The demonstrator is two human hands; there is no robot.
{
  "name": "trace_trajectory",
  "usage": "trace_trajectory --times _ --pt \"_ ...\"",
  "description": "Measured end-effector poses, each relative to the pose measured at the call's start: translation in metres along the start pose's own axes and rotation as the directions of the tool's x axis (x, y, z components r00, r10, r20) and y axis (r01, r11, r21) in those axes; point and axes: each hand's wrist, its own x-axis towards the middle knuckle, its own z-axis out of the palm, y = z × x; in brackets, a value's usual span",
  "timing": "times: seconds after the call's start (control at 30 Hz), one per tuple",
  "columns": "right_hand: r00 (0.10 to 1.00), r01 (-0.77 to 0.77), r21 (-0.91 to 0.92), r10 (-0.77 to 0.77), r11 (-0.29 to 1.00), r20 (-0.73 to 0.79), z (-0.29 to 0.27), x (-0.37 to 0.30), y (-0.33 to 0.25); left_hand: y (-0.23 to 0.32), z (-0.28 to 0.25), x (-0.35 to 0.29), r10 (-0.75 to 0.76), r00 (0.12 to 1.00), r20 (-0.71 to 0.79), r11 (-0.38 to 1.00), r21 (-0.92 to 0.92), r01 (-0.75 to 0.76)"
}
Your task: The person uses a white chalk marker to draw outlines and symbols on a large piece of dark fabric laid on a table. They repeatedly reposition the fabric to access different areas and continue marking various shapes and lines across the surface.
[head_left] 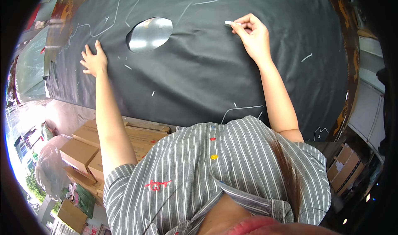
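Observation:
A large sheet of black leather-like material (199, 77) is spread over the table, slightly rumpled in the middle. White chalk lines and short marks run across it. In it, left of centre, is an oval hole (150, 35) through which a shiny pale surface shows. My left hand (94, 61) lies flat on the sheet at the left, fingers spread, below a curved chalk line. My right hand (253, 34) pinches a short white piece of chalk (229, 23) between thumb and fingers, right of the hole. Whether the chalk's tip touches the sheet I cannot tell.
Brown cardboard boxes (78, 154) are stacked below the table at the left, beside clear plastic wrapping (52, 164). Another cardboard box (345, 168) stands low at the right. Orange-brown patterned material (352, 69) shows along the table's right edge.

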Motion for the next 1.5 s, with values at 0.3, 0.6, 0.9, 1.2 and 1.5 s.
trace_trajectory --times 0.3,0.6,0.9,1.2,1.5 --pt "0.997 0.074 -0.258 -0.066 0.963 0.038 0.007 0.009 0.011 -0.004 0.004 0.001 0.005 1.000 -0.020 0.999 -0.045 -0.006" --pt "0.915 0.084 0.027 -0.067 0.996 -0.397 -0.073 -0.048 0.047 -0.011 -0.002 -0.008 0.001 0.997 -0.082 0.999 -0.040 -0.004" --pt "0.871 0.101 -0.358 -0.256 0.928 -0.419 -0.125 -0.046 0.112 -0.044 -0.019 -0.007 0.105 0.967 0.230 0.774 -0.629 0.066" --pt "0.858 0.101 -0.272 -0.222 0.957 -0.464 -0.150 -0.003 0.152 -0.091 -0.055 -0.111 0.298 0.944 0.144 0.938 -0.227 -0.262" --pt "0.898 0.054 -0.277 -0.168 0.959 -0.407 -0.167 -0.010 0.142 -0.079 -0.064 -0.115 0.303 0.949 0.087 0.933 -0.228 -0.277"
